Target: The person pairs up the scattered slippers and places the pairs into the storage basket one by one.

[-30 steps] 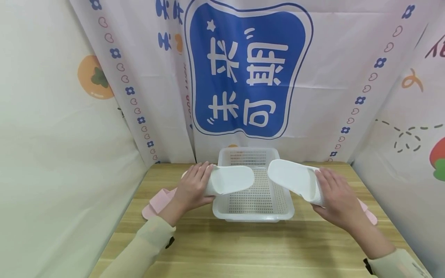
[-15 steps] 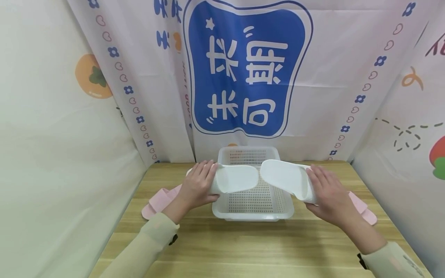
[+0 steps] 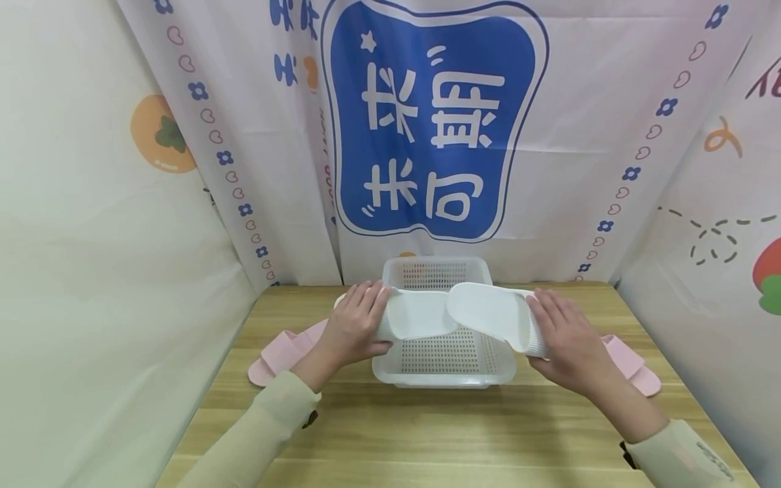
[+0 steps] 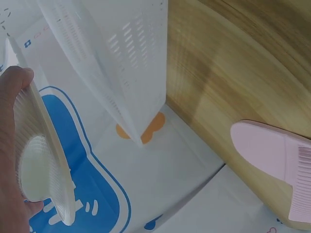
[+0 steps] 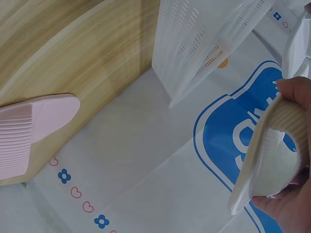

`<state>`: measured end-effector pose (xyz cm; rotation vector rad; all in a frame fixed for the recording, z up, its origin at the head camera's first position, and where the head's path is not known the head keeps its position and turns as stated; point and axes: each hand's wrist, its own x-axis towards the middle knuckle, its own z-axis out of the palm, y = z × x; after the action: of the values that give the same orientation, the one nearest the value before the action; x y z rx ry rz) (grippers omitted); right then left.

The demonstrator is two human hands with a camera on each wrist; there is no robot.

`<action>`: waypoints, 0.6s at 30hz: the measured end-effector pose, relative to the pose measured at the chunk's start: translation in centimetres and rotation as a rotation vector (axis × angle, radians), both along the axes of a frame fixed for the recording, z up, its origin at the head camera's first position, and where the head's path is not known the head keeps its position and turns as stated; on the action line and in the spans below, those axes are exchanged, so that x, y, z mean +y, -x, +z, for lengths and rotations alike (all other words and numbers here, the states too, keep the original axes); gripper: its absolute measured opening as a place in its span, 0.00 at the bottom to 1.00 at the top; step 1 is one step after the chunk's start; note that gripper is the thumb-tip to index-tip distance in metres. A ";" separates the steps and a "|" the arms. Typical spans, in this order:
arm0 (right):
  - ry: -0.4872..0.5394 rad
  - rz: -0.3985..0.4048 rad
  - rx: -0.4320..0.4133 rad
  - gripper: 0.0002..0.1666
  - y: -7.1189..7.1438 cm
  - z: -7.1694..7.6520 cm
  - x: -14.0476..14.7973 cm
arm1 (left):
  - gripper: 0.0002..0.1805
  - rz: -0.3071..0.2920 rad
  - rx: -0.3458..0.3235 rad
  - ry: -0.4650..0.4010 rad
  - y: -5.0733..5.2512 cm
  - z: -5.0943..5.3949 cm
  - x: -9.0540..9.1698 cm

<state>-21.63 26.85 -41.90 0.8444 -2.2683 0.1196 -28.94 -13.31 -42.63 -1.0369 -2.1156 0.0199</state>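
Above the white basket point(image 3: 439, 379), my left hand point(image 3: 354, 325) grips a white slipper point(image 3: 421, 315) by its strap end. My right hand point(image 3: 573, 342) holds a second white slipper point(image 3: 488, 312) the same way. The free ends of the pair meet or overlap over the basket, the right one in front in the head view. In the left wrist view, thumb and fingers wrap the slipper point(image 4: 60, 179) around its strap. The right wrist view shows the other slipper point(image 5: 252, 160) pinched between thumb and fingers.
A pink slipper point(image 3: 281, 352) lies on the wooden table point(image 3: 427, 434) left of the basket, partly behind my left arm. Another pink slipper point(image 3: 631, 362) lies at the right. Behind the table hangs a printed cloth point(image 3: 567, 203).
Both hands have moved inward with their white slippers, the right one farther. The gap between the slippers' ends has closed, and more of the right pink slipper shows.
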 end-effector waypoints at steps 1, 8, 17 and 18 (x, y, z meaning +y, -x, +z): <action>-0.001 0.000 -0.003 0.59 0.0 0.0 -0.1 | 0.56 0.000 -0.002 0.002 0.0 0.0 0.1; -0.008 -0.005 -0.021 0.59 0.0 0.2 -0.5 | 0.56 0.008 0.010 0.016 -0.1 0.2 0.4; -0.016 -0.004 -0.029 0.59 0.0 0.1 -1.3 | 0.55 -0.003 0.016 0.027 0.0 0.2 1.0; -0.018 -0.003 -0.026 0.59 0.0 0.1 -1.4 | 0.55 -0.006 0.016 0.028 0.0 0.2 1.1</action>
<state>-21.62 25.49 -41.84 0.8532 -2.2984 0.1092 -28.92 -12.24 -42.39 -1.0558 -2.1036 0.0549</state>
